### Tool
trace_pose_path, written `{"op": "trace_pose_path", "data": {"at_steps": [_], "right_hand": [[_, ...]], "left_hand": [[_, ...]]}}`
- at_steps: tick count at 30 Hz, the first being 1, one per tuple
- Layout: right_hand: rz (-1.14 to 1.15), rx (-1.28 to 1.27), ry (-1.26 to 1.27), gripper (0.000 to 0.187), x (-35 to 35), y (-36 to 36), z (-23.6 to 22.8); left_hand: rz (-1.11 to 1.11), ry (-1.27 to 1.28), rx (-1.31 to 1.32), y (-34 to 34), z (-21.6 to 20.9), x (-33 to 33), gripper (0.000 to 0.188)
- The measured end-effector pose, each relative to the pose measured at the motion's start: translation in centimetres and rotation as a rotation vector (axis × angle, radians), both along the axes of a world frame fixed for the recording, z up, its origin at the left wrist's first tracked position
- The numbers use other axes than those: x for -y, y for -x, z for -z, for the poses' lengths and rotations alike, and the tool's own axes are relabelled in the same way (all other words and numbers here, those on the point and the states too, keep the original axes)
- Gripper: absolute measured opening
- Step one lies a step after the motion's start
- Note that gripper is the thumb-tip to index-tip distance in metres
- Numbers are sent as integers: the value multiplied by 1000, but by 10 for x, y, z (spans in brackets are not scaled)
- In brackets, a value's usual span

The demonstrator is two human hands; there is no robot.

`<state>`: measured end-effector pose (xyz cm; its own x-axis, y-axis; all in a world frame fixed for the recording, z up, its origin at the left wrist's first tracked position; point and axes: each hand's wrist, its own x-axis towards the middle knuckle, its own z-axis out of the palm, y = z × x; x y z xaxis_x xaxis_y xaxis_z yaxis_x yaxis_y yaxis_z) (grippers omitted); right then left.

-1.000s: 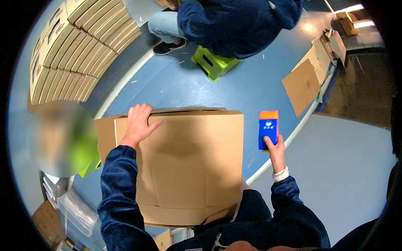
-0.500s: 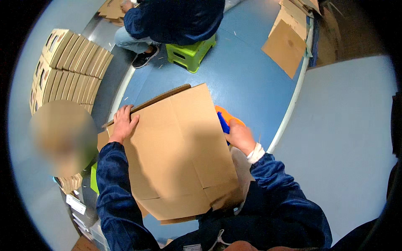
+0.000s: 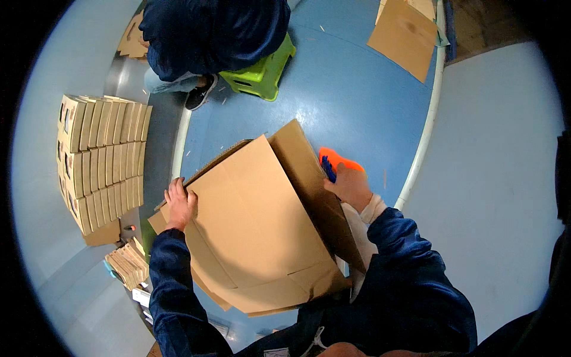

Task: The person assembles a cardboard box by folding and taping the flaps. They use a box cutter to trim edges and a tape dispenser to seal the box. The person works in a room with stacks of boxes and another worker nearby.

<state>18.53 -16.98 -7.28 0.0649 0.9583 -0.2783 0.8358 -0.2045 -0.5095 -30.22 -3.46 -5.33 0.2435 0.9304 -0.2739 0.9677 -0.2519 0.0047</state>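
Observation:
A large flattened brown cardboard box [image 3: 253, 214] is tilted in front of me, its layers fanned apart along the right side. My left hand [image 3: 181, 205] grips its upper left edge, with fingertips over the rim and thumb on the front face. To the right of the box, my right hand [image 3: 351, 187] is closed around an orange tool [image 3: 340, 159] with a blue, bristle-like underside; it looks like a brush. The tool is beside the raised right flap [image 3: 303, 160], and part of it is hidden by my hand.
A co-worker [image 3: 214, 35] in dark blue sits on a green stool [image 3: 262, 74] ahead. Stacked cream boxes [image 3: 104, 157] line the left, with more folded cartons [image 3: 128, 265] below them. Flat cardboard [image 3: 404, 35] lies at the far right, near a pale wall [image 3: 476, 178].
The box's right side has opened, showing a darker inner layer. My right hand has shifted slightly right with the orange tool, and my left hand still holds the edge. The view has turned.

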Motion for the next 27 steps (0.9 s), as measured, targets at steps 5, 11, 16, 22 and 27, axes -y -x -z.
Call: {"op": "trace_pose_path", "data": {"at_steps": [5,11,16,22,27], "right_hand": [[-121,-67,158,49,-15,9,-21],[-216,-72,125,49,-17,29,-28],[-268,-108,74,53,-19,30,-25],[-354,-99,115,53,-32,34,-37],[-369,-67,167,51,-37,50,-40]], "left_hand": [[234,-38,47,-91,-16,-7,86],[132,59,-54,-109,-20,-17,99],[76,29,-34,-116,-11,-1,89],[41,-32,82,-117,-9,6,81],[-14,-10,97,-121,-10,15,80]]}}
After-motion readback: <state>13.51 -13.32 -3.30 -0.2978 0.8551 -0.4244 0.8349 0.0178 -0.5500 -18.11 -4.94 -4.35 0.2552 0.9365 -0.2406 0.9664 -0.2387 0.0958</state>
